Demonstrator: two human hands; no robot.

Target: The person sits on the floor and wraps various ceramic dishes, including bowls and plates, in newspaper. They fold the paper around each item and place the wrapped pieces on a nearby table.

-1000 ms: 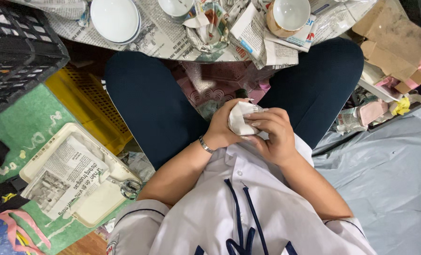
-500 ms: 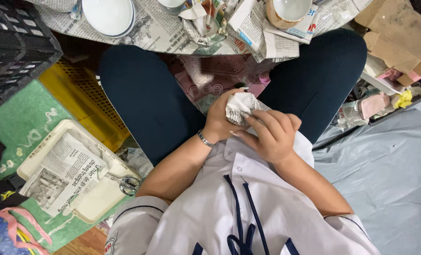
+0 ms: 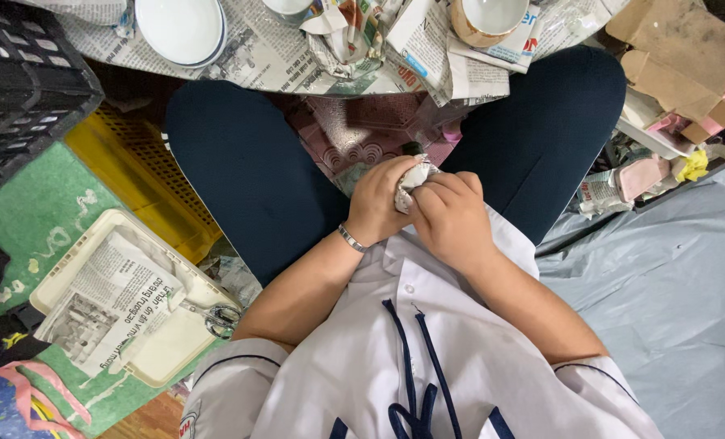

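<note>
the wad (image 3: 413, 180) of newspaper sits in my lap between my knees, a crumpled lump with no clear long axis, its free end poking up and away from me. my left hand (image 3: 378, 203) has its grip clenched around the wad's near side, and my right hand (image 3: 452, 218) closes its grip over the top, fingers (image 3: 435, 193) pressed onto the paper.

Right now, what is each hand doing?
Left hand: closed on the newspaper-wrapped bundle.
Right hand: closed on the same bundle.
</note>
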